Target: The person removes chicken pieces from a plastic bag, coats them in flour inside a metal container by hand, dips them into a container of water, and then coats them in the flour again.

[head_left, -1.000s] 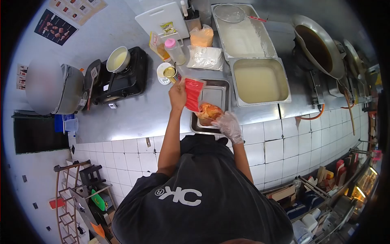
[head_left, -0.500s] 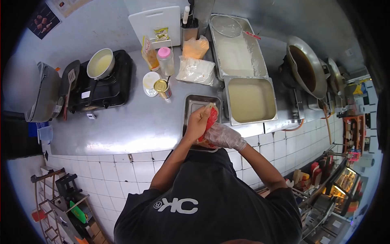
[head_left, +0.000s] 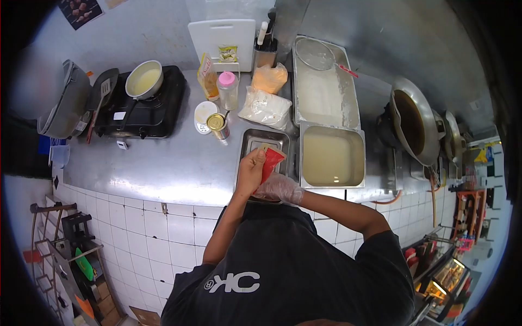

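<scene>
A red paper packet [head_left: 271, 162] with a brownish edge is gripped near its top by my bare left hand [head_left: 250, 169], thumb on the front. My right hand [head_left: 280, 189], in a clear plastic glove, is closed around the packet's lower end; its fingertips are hidden. Both hands are over the near part of a shallow metal tray [head_left: 246, 142]. Just right of it stands a deep steel pan [head_left: 333, 160] of pale liquid. Whether anything is inside the packet I cannot tell.
A flour-filled tray [head_left: 325, 98] with a strainer [head_left: 315, 53] lies behind. A can [head_left: 218, 126], pink-lidded bottle [head_left: 228, 89] and bags of powder [head_left: 266, 107] stand mid-counter. Left is a stove [head_left: 157, 111] with a saucepan [head_left: 144, 80]; right, a wok [head_left: 410, 122] of dark liquid.
The view has shifted. My left hand now holds the packet more upright, with more of its red face showing. My right hand has moved lower and left, nearer my body.
</scene>
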